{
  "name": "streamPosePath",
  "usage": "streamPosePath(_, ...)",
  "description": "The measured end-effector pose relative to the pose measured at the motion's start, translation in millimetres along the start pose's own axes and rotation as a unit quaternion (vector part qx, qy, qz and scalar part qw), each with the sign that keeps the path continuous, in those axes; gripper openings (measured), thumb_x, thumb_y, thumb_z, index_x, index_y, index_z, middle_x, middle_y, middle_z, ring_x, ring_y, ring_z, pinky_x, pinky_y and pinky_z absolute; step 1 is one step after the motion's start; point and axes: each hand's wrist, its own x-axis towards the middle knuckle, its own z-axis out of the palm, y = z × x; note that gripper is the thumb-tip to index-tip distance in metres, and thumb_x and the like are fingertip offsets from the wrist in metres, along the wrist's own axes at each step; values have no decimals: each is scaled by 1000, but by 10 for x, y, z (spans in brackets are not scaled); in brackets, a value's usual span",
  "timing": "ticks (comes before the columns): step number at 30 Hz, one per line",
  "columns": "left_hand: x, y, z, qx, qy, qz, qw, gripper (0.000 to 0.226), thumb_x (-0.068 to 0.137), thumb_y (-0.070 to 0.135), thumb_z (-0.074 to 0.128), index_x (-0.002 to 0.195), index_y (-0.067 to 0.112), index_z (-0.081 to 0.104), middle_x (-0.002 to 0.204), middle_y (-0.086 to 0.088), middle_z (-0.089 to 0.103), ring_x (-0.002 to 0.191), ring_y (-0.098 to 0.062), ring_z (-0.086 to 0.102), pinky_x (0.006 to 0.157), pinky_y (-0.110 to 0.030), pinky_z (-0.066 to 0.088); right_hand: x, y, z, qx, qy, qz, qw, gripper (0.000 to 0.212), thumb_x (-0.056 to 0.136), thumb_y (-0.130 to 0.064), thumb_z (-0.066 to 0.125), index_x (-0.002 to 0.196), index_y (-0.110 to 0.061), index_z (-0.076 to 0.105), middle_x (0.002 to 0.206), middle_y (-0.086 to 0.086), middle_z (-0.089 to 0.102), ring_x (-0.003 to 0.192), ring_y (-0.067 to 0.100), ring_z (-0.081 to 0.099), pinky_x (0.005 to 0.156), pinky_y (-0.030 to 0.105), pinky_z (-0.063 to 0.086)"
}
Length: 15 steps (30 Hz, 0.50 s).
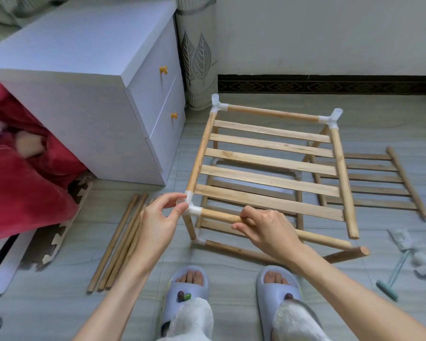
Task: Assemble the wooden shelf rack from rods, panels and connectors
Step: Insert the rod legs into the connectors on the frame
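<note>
Pinching the white plastic connector [191,205] at the near-left corner of the half-built rack [271,166] with the left hand [159,217], fingers curled together around it. Right hand [266,228] clamped around the front rod [221,216], which enters the connector from 3 o'clock. Rack standing on the floor [231,257] at the middle of the view. Spare rods [116,242] lying at 9 o'clock from the feet, a loose slatted panel [379,183] at 3 o'clock beside the rack, a white cabinet [89,94] at 10 o'clock.

Both hands forward, left [160,217] pinching, right [266,228] curled in grip.
</note>
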Motion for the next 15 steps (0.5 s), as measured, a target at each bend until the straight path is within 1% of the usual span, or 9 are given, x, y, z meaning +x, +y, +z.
streamPosePath(3, 16, 13, 25, -8, -3, -5, 1000, 13, 86, 14, 64, 97, 19, 69, 93, 9, 68, 92, -1, 59, 82, -18, 44, 33, 14, -26, 23, -40, 33, 998, 30, 87, -47, 58, 91, -17, 60, 75, 7, 67, 74, 32, 60, 59, 35, 42)
streamPosePath(5, 35, 29, 33, -10, -8, -4, 1000, 13, 87, 13, 62, 98, 18, 68, 93, 7, 68, 94, -4, 59, 82, -20, 44, 60, -5, -19, 23, -48, 46, 998, 30, 89, -47, 55, 93, -18, 59, 78, 6, 67, 76, 31, 60, 62, 35, 44)
streamPosePath(8, 155, 98, 41, -10, -17, -4, 1000, 11, 88, 12, 61, 93, 20, 66, 91, 8, 67, 91, -3, 58, 81, -20, 43, 135, -20, -25, 20, -60, 54, 997, 32, 90, -48, 52, 96, -17, 57, 82, 4, 68, 77, 28, 61, 67, 39, 49)
streamPosePath(10, 268, 142, 41, 7, -27, -5, 1000, 10, 88, 11, 61, 91, 20, 66, 88, 10, 65, 87, 1, 57, 77, -18, 41, 205, -7, -54, 2, -70, 61, 996, 33, 91, -48, 50, 98, -16, 56, 84, 3, 67, 78, 27, 60, 70, 39, 49)
streamPosePath(11, 319, 152, 43, 14, -32, -6, 999, 10, 88, 11, 62, 91, 19, 66, 87, 9, 65, 86, 1, 57, 77, -19, 41, 238, -3, -73, -9, -75, 63, 995, 34, 92, -48, 49, 99, -16, 56, 86, 3, 67, 80, 26, 60, 71, 38, 48)
streamPosePath(13, 397, 154, 70, 10, -36, -14, 999, 10, 88, 12, 62, 91, 20, 66, 88, 8, 66, 88, -6, 59, 80, -26, 43, 270, 8, -129, -15, -80, 66, 995, 34, 92, -47, 49, 105, -17, 57, 94, 1, 66, 85, 23, 60, 76, 38, 49)
streamPosePath(15, 418, 180, 128, 15, -33, -24, 999, 9, 90, 13, 59, 94, 20, 64, 93, 5, 66, 95, -14, 59, 81, -29, 41, 235, 40, -220, -5, -65, 62, 996, 33, 92, -43, 51, 113, -18, 58, 102, 0, 65, 92, 20, 59, 80, 37, 49)
